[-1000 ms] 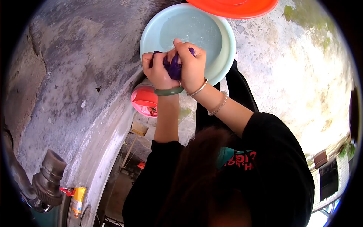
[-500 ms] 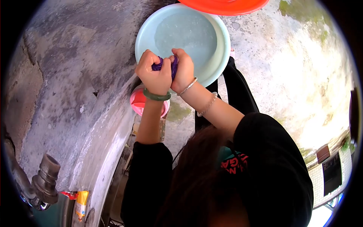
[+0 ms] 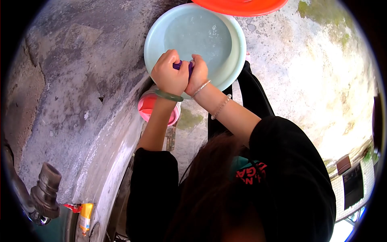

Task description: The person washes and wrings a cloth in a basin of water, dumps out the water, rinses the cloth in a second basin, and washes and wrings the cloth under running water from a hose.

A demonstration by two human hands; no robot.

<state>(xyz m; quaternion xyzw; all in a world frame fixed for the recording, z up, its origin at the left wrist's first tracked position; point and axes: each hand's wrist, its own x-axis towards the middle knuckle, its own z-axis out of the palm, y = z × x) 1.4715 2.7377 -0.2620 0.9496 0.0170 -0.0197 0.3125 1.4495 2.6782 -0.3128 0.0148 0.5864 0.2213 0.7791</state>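
A purple cloth (image 3: 190, 69) is bunched up between my two hands over the near side of a pale blue basin (image 3: 238, 44) with water in it. My left hand (image 3: 168, 76), below which a green bangle circles the wrist, is wrapped tightly round one part of the cloth. Close against it, my right hand (image 3: 198, 76) grips the other part, with a silver bangle and a beaded bracelet on that arm. Only small bits of the cloth show between the fingers; the rest is hidden in my fists.
Beyond the basin lies an orange-red basin (image 3: 246, 9), cut off by the view's top edge. A pink bucket (image 3: 174, 116) stands under my left forearm, beside a concrete ledge (image 3: 80, 109). At lower left are a metal tap (image 3: 46, 189) and a yellow packet (image 3: 85, 215).
My hands have shifted slightly right, and the left fist has turned. Less of the purple cloth shows now. Small ripples or bubbles have appeared on the water at the right.
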